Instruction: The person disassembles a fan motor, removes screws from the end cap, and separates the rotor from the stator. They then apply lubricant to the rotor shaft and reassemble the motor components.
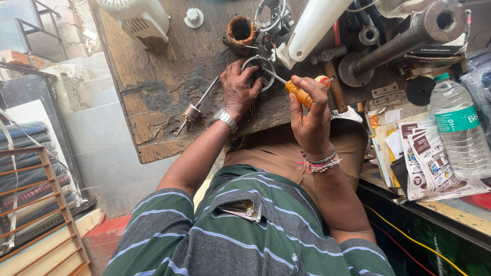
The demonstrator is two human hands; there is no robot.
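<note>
While the left hand [236, 87] clamps the round metal motor part [259, 71] on the worn wooden bench [153, 61], the right hand [311, 115] grips an orange-handled screwdriver [299, 92], tip inside that part.

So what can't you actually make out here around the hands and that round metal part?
Head view only:
- Round metal part: its inside, covered by the left hand.
- Screwdriver: tip contact too small to tell; handle wrapped by the right hand.
- White housing: cut off by the top edge.
- Water bottle: partly cut by the right edge.
</note>
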